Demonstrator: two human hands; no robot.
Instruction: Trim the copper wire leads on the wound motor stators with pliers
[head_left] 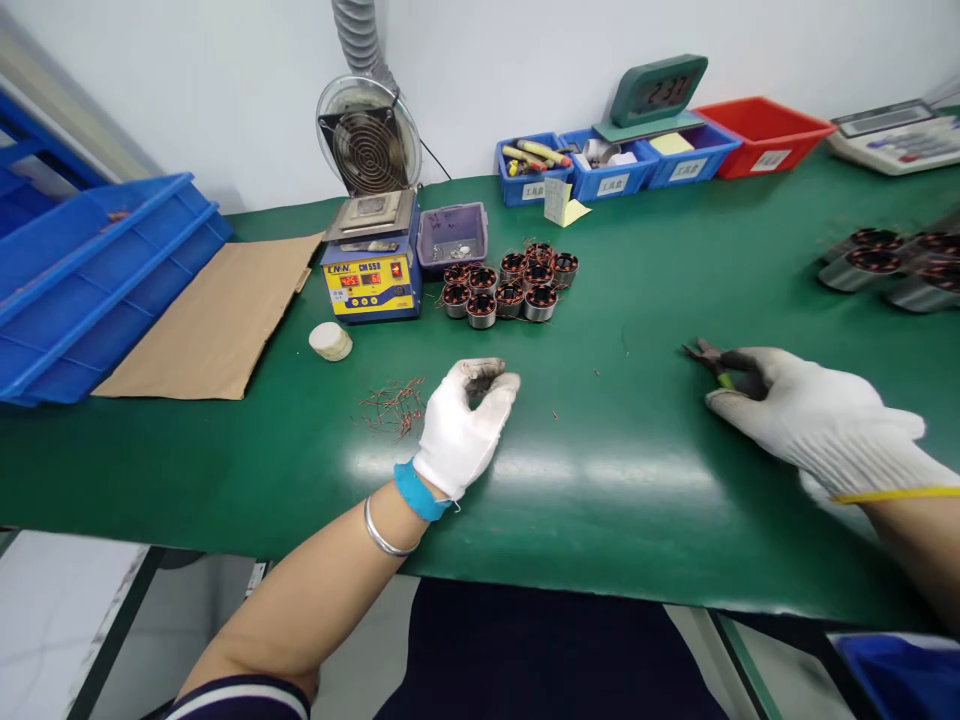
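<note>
My left hand [466, 418], in a white glove, rests on the green table with thumb and fingers loosely curled, a gap between them and nothing visible inside. Just left of it lies a small pile of copper wire offcuts [397, 405]. Over on the right, my white-gloved right hand [814, 410] grips wire cutters [709, 355], whose dark jaws point left and whose green handle partly shows. Beyond my left hand stands a cluster of motor stators [510, 285] with copper windings. Another group of stators [870, 262], blurred, sits past my right hand.
A blue-yellow solder pot [373, 285] with a fan behind it stands at the back left, beside a purple tray [452, 235]. A round white block [331, 341], cardboard [210, 320] and blue crates [105, 280] lie left. Blue bins [611, 183] and a red bin [765, 130] line the wall.
</note>
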